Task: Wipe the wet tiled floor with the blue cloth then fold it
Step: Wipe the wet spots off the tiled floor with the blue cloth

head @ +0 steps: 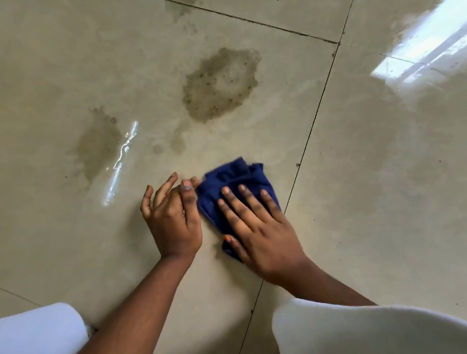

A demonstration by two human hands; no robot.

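The right hand [261,230] is laid flat on the crumpled dark blue cloth [235,182], with its four fingers straight and spread across the fabric and its thumb stretched along the cloth's near edge; nothing is gripped, the cloth being only pressed against the floor. The left hand [172,222] is held just beside the cloth's left edge, its fingers loosely bent and fanned apart; its thumb and forefinger are met at the cloth's upper left corner, but whether that corner is actually pinched cannot be told. The cloth is bunched into a rough, uneven wad with several folds and ridges visible at its far end, and its far edge is blurred. It is placed on the glossy beige tiled floor [54,78], just left of a dark grout line [314,124]. Beyond the cloth, a dark speckled wet patch [220,83] is seen on the same tile, well apart from it, and a paler damp smear [97,145] with a bright glint is seen to the left. White-clad knees [37,345] are visible at the lower edge.
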